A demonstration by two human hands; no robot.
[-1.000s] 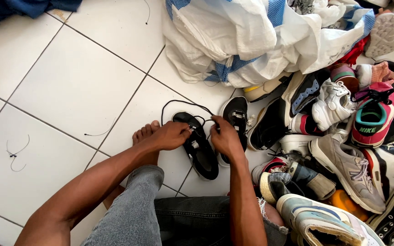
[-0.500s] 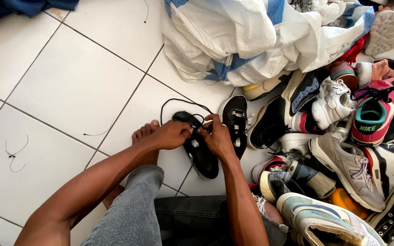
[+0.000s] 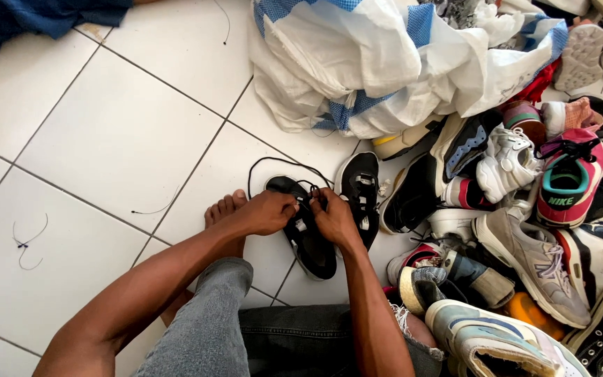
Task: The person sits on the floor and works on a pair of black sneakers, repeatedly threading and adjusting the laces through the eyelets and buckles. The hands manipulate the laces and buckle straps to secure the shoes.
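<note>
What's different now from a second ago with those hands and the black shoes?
The right hand slid left onto the black shoe, meeting the left hand at its lace. The second black shoe, shoe pile and white sack stayed put.

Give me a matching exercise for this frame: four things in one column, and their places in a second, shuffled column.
Things:
1. black shoe
2. white and blue sack
3. pink and teal sneaker
4. bare foot

Places:
A. on the shoe pile at the right
B. on the tile left of the left hand
C. under both hands, the right hand at its lace
D. crumpled at the top, behind the pile

Pairs: 1-C, 2-D, 3-A, 4-B
</note>
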